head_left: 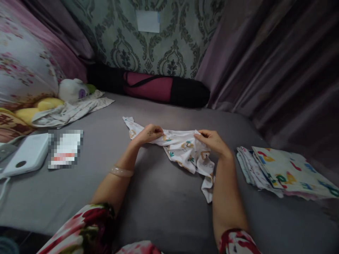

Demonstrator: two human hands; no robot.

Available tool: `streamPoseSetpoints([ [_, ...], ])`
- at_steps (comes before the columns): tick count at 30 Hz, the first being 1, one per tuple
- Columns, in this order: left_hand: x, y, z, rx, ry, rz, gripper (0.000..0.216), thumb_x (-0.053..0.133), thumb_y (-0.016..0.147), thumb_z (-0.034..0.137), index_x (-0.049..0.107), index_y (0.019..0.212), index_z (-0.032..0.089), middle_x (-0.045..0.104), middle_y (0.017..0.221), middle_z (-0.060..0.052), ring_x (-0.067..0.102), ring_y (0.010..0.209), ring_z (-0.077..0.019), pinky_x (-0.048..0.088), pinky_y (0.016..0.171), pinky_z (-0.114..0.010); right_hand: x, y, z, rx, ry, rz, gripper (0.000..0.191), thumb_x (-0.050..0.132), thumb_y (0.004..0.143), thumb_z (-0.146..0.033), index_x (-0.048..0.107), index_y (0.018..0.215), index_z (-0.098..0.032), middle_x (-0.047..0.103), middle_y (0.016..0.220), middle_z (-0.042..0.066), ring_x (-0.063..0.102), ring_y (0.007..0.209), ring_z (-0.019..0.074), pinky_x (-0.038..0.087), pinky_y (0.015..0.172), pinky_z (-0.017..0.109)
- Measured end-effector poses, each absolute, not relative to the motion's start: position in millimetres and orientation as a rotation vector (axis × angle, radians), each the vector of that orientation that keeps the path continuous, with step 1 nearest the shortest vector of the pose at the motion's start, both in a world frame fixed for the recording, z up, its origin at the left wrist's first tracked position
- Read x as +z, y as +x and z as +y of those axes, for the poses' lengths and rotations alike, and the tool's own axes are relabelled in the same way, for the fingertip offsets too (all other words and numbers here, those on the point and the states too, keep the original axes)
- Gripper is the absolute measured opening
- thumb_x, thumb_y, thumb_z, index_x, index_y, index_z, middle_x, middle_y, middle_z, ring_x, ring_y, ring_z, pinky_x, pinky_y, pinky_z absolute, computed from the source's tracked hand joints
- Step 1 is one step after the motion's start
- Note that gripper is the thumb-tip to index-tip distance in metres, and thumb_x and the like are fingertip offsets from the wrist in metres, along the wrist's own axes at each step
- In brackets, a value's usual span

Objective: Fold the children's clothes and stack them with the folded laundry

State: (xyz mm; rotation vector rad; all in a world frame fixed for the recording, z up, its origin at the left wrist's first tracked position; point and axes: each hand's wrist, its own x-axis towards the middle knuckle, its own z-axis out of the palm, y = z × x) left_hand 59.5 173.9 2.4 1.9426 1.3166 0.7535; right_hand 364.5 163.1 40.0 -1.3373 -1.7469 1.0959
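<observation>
White printed garment [182,150] is lying half-bunched on the grey bed [159,197], both hands pinching its top edge. Left hand [148,134] is closing its grip on the cloth near one end, fingers together on a fold; right hand [213,141] is clamping the edge at the other end. Between the two grips the cloth is stretching roughly flat; below the right grip the rest is hanging crumpled, a tail trailing down beside the right forearm, and a strip is running out past the left grip.

Folding looks barely begun: no neat fold showing yet, smoothing and folding all left. Stack of folded cloths [286,173] is sitting well right of the right grip, so part of the pile seems done. White box [26,155] is lying far left.
</observation>
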Motion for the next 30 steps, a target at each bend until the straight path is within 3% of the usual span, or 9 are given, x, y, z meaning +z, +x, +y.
streamPoseSetpoints([
  [7, 31.2, 51.1, 171.4, 0.95, 1.809, 1.296, 0.028, 0.056, 0.079, 0.042, 0.063, 0.081, 0.015, 0.057, 0.065, 0.0, 0.047, 0.056, -0.0099, 0.034, 0.05, -0.02, 41.7, 361.5, 160.4, 1.135, -1.301, -1.792, 0.03, 0.071, 0.066, -0.042, 0.075, 0.085, -0.018, 0.074, 0.085, 0.004, 0.064, 0.073, 0.0175, 0.049, 0.062, 0.026],
  [10, 57.5, 45.7, 167.8, 0.95, 1.846, 1.264, 0.027, 0.059, 0.078, 0.041, 0.062, 0.08, 0.015, 0.055, 0.065, 0.001, 0.047, 0.057, -0.0093, 0.034, 0.051, -0.02, 53.1, 359.8, 158.5, 1.09, -1.291, -1.834, 0.029, 0.073, 0.062, -0.04, 0.075, 0.081, -0.018, 0.072, 0.077, 0.002, 0.062, 0.067, 0.0159, 0.047, 0.062, 0.025],
  [14, 99.8, 37.6, 155.4, 0.896, 1.933, 1.186, 0.028, 0.063, 0.077, 0.042, 0.063, 0.08, 0.015, 0.055, 0.066, 0.001, 0.046, 0.057, -0.008, 0.034, 0.05, -0.019, 82.7, 359.9, 151.0, 0.959, -1.306, -1.948, 0.031, 0.072, 0.065, -0.047, 0.074, 0.074, -0.017, 0.064, 0.063, -0.002, 0.053, 0.058, 0.0123, 0.038, 0.053, 0.022],
  [19, 148.9, 24.7, 134.5, 0.834, 1.976, 1.133, 0.03, 0.07, 0.073, 0.043, 0.069, 0.084, 0.015, 0.065, 0.076, -0.003, 0.056, 0.066, -0.0109, 0.043, 0.057, -0.02, 130.5, 363.7, 135.6, 0.809, -1.307, -2.058, 0.04, 0.072, 0.067, -0.056, 0.07, 0.063, -0.016, 0.053, 0.054, -0.004, 0.042, 0.051, 0.0076, 0.028, 0.047, 0.022],
  [30, 228.8, 1.3, 117.6, 0.884, 2.084, 1.386, 0.037, 0.071, 0.073, 0.049, 0.071, 0.087, 0.015, 0.064, 0.07, -0.003, 0.056, 0.064, -0.014, 0.045, 0.058, -0.025, 237.7, 358.5, 116.9, 0.628, -1.284, -2.179, 0.04, 0.079, 0.061, -0.059, 0.076, 0.078, -0.022, 0.07, 0.072, 0.004, 0.062, 0.068, 0.02, 0.048, 0.057, 0.03],
])
